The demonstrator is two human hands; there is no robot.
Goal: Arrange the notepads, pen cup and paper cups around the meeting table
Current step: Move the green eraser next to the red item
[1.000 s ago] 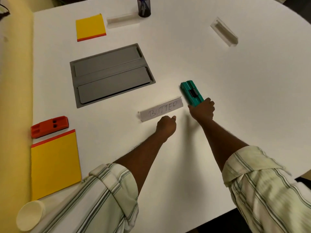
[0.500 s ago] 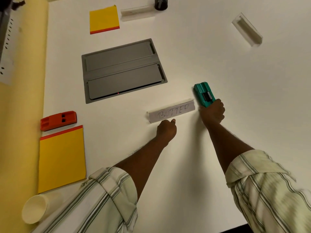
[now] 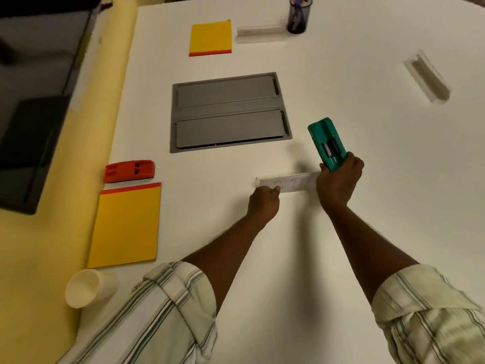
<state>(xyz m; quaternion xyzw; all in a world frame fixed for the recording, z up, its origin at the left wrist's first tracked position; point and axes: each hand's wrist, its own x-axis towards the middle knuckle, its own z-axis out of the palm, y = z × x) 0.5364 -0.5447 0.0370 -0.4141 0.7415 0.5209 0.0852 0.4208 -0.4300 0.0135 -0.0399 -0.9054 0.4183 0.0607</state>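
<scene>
**A:** Entries from the left edge?

**B:** Lower left: one paper cup (image 3: 84, 287), lying on its side at the rim of the counter (image 3: 393, 245). Just above it lies a large yellow notepad (image 3: 127, 224), flat. An orange desk tool (image 3: 128, 170) sits just beyond its top edge, not touching it.

**A:** Centre?

**B:** Upper centre: a small yellow notepad (image 3: 211, 36), flat. Below it a grey hatch panel (image 3: 228, 112) is set into the counter. At the top edge a clear card holder (image 3: 261, 34) lies near the pen cup (image 3: 299, 15), which is upright with pens inside.

**A:** Hands?

**B:** Left hand (image 3: 263, 203): fingers curled, thumb tip against the near edge of the name card (image 3: 288, 183) at its left end. Whether it pinches or only presses, I cannot tell. Right hand (image 3: 338, 179): wrapped round the near end of a teal desk tool (image 3: 328, 144), which looks like a stapler. Far right: a second card holder (image 3: 426, 77), well apart.

**A:** Changed?

**B:** A second ago the teal tool lay flat on the counter beside the card's right end. Now it is raised and tilted, and the hand covers that end of the card. The card's lettering was readable then and is blurred now.

**A:** Meaning for the task?

**B:** My judgement is that this is side work, re-siting the tool. Both notepads and the pen cup are in no hand. The cup is not yet stood up at a place.
</scene>
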